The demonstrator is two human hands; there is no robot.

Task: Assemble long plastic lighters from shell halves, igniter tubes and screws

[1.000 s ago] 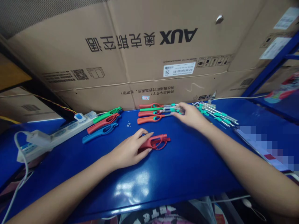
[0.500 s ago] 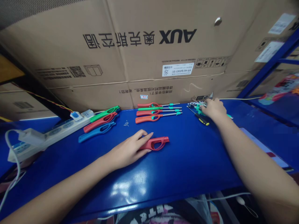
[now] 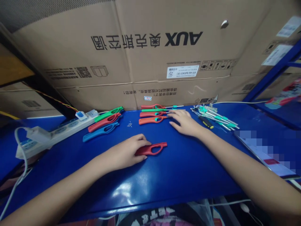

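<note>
Fingers and thumb of the left hand close around the rear of a red handle on the blue table. The handle's back end is hidden in the grip, while its looped opening and narrow front tip stick out beyond the fingertips, pointing toward the right.

The right hand is palm down with its fingers slightly spread, over the metal rods at the front ends of a row of lighters. Whether it grips one of those rods cannot be told, since the hand covers them. The row has red, green and orange bodies lying side by side near the cardboard.

Just beyond the right hand lies a loose pile of metal rods with green parts, and a black and yellow screwdriver rests beside it. Tiny metal pieces lie between the lighters and three empty handles, a green one, another red one and a blue one, next to a white power strip.
</note>
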